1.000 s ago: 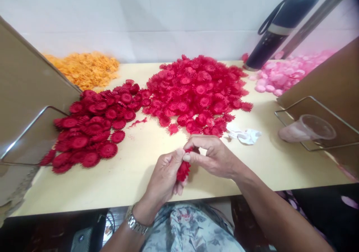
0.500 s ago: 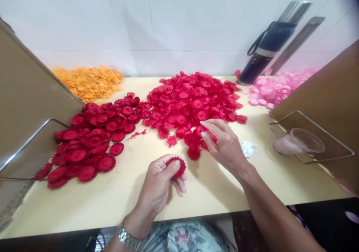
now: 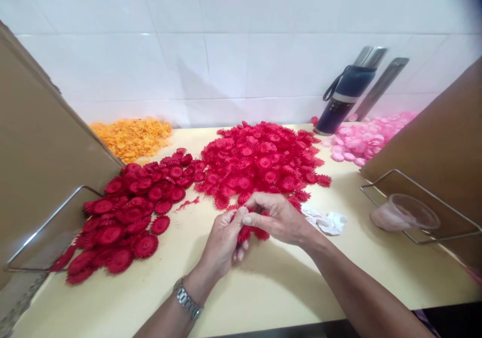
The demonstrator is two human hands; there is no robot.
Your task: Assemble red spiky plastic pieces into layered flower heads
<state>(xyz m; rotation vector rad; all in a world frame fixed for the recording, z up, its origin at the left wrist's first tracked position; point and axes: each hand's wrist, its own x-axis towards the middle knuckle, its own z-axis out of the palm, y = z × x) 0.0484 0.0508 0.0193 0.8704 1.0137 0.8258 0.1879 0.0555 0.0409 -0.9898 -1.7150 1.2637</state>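
My left hand is closed around a red fringed paper flower, partly covered by the fingers. Against its thumb tip, my right hand is pinched closed; whatever lies between those fingertips is hidden. Just beyond both hands spreads a heap of bright red fringed flower pieces, and a few of them show below the right hand. To the left lies a pile of darker red, thicker fringed flowers.
Orange pieces lie at the back left, pink pieces at the back right beside a blue flask. Crumpled white tissue is right of my hands. A plastic cup sits in a wire holder. Cardboard walls flank the table.
My right hand has come from the red heap toward me and left, and now meets my left hand at the flower. The view has tilted up a little.
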